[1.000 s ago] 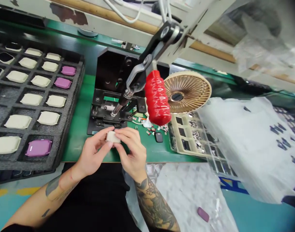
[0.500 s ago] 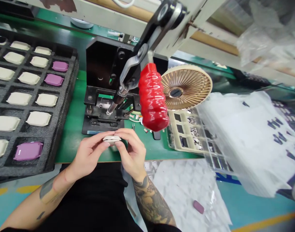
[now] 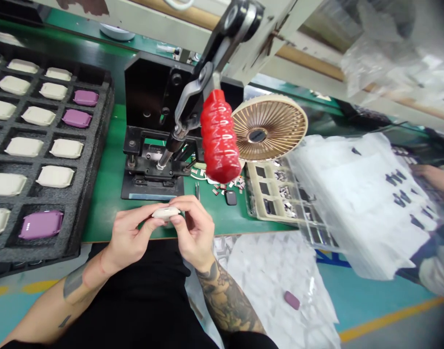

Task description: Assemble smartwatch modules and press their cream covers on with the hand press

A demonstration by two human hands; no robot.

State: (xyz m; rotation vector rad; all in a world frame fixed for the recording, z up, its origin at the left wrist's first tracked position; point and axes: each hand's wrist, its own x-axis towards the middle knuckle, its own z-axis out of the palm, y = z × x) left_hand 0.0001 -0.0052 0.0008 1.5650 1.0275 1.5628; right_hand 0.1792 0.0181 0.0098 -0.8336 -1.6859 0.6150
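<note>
Between my two hands is a small white watch-like case, held edge-on above the front edge of the bench. My left hand pinches its left end between thumb and fingers. The right end sits in the closed thumb and fingers of my right hand. Just beyond my hands stands a black toggle press with a red handle. To the left, a dark foam tray carries several white cases and a few purple cases of similar shape.
A gold-coloured fan stands behind the red handle. Tweezers, a small black piece and scattered bits lie right of the press. Farther right are a compartment box and white sheets. Another person's arm shows at the right edge.
The white case has tilted in my fingers, and its dark side gap no longer shows. My view has shifted slightly right. Another person's arm has come into sight at the right.
</note>
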